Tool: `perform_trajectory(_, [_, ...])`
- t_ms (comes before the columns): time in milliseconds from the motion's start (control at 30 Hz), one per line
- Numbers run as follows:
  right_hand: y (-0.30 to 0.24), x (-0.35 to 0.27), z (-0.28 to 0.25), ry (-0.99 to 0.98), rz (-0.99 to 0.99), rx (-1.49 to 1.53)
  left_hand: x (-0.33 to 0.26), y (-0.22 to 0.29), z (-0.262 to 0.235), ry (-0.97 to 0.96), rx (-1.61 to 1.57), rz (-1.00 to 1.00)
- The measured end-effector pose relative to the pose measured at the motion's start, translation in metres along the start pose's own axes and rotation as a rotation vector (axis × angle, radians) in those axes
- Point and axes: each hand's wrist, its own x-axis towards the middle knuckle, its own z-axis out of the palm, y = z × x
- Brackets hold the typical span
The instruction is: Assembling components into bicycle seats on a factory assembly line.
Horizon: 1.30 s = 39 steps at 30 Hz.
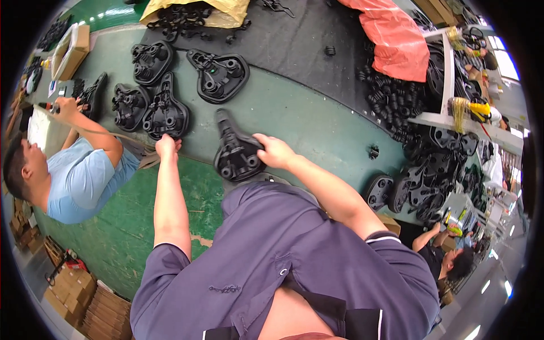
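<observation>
The person in the dark purple shirt is leaning over the green workbench [317, 122], both bare arms stretching forward. The right hand [273, 151] is closing around the broad rear end of a black moulded plastic saddle base [235, 150], fingers curled over its edge in a firm grip; the piece is lying underside up, its long axis running away from the person with the narrow nose pointing toward the far side. The left hand [166, 145] is pinching the near rim of a second black saddle base [165, 113], which is sitting touching a third [130, 105]. The right hand's piece is standing apart from the others, with bare green surface opening to its right and beyond, and the bench's near edge just below it. A co-worker in a light blue shirt [85, 178] is working at the left.
</observation>
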Motion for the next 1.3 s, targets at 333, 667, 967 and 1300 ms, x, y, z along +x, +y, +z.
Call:
perform_trajectory(333, [-0.062, 0.087, 0.005, 0.016, 0.071, 0.027, 0.078, 0.012, -0.027, 0.041, 0.138, 0.103])
perform_trajectory(667, [0.035, 0.005, -0.016, 0.521, -0.128, 0.378, 0.047, -0.002, -0.002, -0.042, -0.046, 0.233])
perform_trajectory(967, [0.284, -0.342, -0.15, 2.213, 1.04, -0.443, -0.129, 0.002, 0.02, -0.193, 0.356, 1.044])
perform_trajectory(1300, [0.361, -0.398, -0.042, 1.548, 0.676, 1.9, -0.251, 0.038, 0.11, -0.67, 0.514, 1.682])
